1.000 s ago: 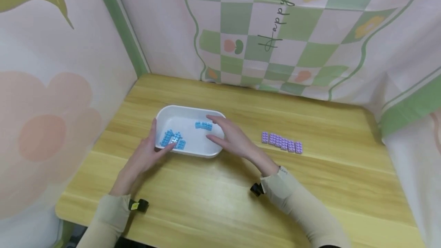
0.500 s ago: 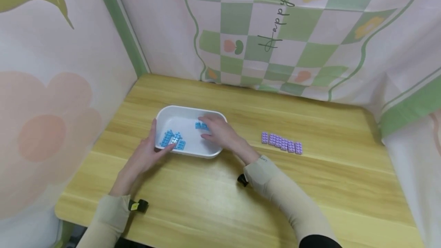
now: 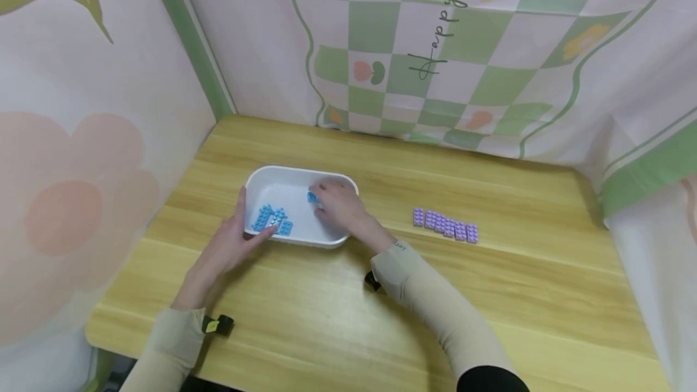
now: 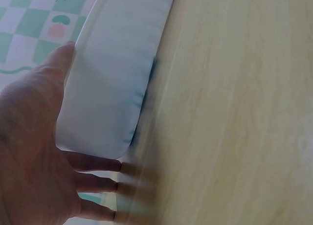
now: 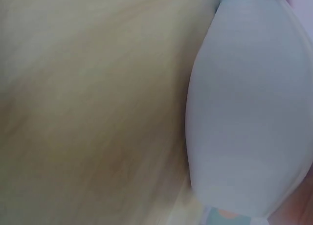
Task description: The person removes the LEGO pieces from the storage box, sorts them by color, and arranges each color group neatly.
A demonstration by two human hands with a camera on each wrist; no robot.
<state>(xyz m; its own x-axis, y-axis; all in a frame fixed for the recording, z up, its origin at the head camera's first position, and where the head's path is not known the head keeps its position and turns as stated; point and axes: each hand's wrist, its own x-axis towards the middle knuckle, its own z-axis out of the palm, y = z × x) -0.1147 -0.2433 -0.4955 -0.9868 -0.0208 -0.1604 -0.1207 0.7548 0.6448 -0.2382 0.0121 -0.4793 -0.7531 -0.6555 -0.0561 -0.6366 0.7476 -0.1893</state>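
A white tray (image 3: 302,224) lies in the left half of the desk (image 3: 305,307), long axis roughly along its far edge. The left hand (image 3: 230,242), fingers straight and wide, touches the tray's left end. The right hand (image 3: 340,205) reaches inside, beside a blue brick (image 3: 312,197); I cannot tell whether it pinches anything. Clustered bricks (image 3: 264,216) lie near the left thumb.
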